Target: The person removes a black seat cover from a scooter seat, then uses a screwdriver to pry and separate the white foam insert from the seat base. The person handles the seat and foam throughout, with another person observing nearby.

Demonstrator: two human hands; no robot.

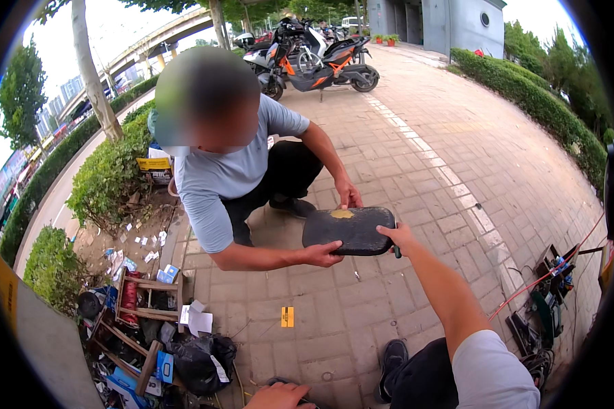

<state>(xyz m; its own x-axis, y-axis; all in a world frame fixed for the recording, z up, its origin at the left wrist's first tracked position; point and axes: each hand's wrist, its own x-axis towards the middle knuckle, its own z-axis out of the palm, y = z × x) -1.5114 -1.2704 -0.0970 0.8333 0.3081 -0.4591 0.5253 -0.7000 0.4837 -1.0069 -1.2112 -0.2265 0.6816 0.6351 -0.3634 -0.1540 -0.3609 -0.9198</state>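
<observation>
Black, rounded-rectangular, worn pad [348, 238] aloft over brick paving [320, 296]. Right hand [404, 238] clamped on pad's right end; crouching co-worker's hands [323, 254] also on it. Left hand [280, 396] apart from pad, wearer's side; grip can't tell. Step: seemingly joint hold. Next move calls for steady, matched support.

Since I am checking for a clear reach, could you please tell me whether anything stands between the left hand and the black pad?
Nothing visible stands between the left hand and the black pad; the yellow card lies flat on the paving. However, a co-worker's hand holds the pad's near left corner.
</observation>
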